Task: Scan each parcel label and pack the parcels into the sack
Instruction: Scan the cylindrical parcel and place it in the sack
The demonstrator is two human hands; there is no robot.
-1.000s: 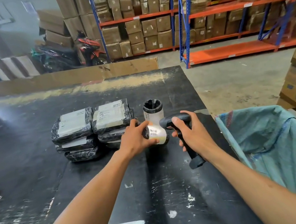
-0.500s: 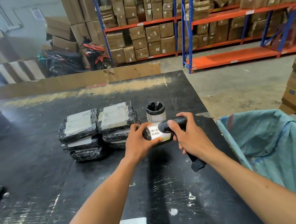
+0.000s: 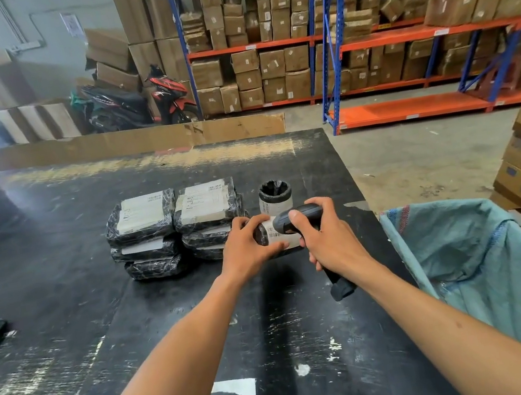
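near the right edge of the scuffed black worktable (image 3: 155, 319), a small cylindrical parcel wrapped in black film with a white barcode label (image 3: 275, 236) is gripped on its side by the left hand (image 3: 249, 247), fingers and thumb curled round it. the right hand (image 3: 330, 237) is closed round the grip of a black handheld barcode scanner (image 3: 299, 216), whose head is held just above the label. a second upright cylindrical parcel (image 3: 275, 199) is seen just behind, and two stacks of flat black-wrapped parcels with white labels (image 3: 174, 223) are left beside it. the open teal woven sack (image 3: 488, 263) hangs off the table's right edge. a failed read is judged possible, since the label curves round the parcel and is partly covered by the thumb. the roll could also be dropped short of the sack mouth if released early.
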